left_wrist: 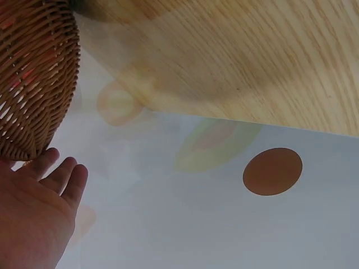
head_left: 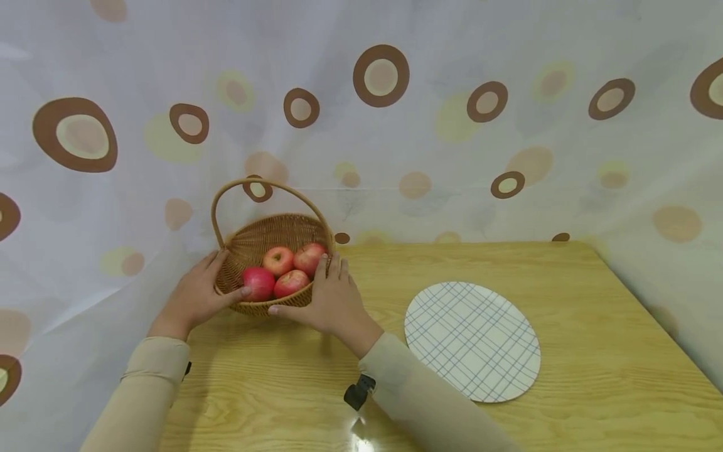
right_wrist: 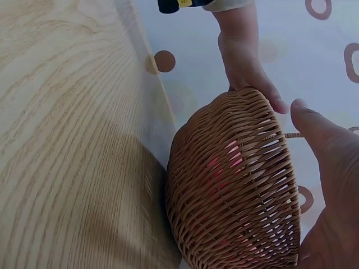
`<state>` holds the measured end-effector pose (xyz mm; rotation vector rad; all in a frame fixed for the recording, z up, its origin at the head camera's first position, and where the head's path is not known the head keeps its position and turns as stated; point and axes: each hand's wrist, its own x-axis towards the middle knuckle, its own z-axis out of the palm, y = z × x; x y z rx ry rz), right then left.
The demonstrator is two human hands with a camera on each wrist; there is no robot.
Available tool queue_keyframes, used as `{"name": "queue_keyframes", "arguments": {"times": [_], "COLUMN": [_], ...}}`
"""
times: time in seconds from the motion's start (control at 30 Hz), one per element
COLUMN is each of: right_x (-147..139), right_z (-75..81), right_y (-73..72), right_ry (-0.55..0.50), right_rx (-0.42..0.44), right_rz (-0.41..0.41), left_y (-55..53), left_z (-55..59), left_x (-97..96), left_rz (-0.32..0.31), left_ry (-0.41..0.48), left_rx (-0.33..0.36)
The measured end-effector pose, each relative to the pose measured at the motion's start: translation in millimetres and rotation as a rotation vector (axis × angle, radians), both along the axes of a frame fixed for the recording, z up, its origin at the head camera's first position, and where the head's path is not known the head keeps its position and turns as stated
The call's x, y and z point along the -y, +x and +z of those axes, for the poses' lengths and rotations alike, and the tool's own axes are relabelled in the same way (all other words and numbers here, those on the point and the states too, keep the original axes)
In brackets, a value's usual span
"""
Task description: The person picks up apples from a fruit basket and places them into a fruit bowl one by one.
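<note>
A brown wicker basket (head_left: 271, 229) with a tall arched handle (head_left: 265, 181) is at the left rear of the table. Several red apples (head_left: 278, 261) lie inside it. My left hand (head_left: 194, 295) holds the basket's left side, its thumb along the front rim. On the right side, my right hand (head_left: 339, 307) grips the rim with its fingers over the edge and its thumb across the front. In the right wrist view, the woven underside of the basket (right_wrist: 235, 185) shows, with red through the gaps. Whether the basket touches the table is hard to tell.
A round white placemat (head_left: 472, 342) with a blue check pattern lies on the wooden table (head_left: 587, 326), right of the basket. Patterned sheeting (head_left: 395, 138) with brown circles encloses the table at the back and sides, close behind the basket.
</note>
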<state>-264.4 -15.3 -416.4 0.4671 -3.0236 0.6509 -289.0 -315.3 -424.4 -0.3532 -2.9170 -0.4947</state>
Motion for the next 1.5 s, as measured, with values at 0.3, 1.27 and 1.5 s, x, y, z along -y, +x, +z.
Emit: {"name": "queue_keyframes", "arguments": {"times": [0.3, 1.27, 1.5], "right_x": [3, 7, 5], "right_z": [-3.0, -14.5, -16.3], "right_y": [-7.2, -18.6, -19.7], "right_ry": [-0.027, 0.035, 0.017], "right_rx": [0.003, -0.111, -0.144], "right_rz": [-0.012, -0.056, -0.048], "left_y": [-1.2, -2.6, -2.3], "left_z": [3.1, 2.2, 0.1], "left_x": [0.5, 2.0, -1.7], "left_rz": [-0.013, -0.037, -0.027], "left_ry": [0.002, 0.001, -0.018], "left_rx": [0.011, 0.085, 0.070]}}
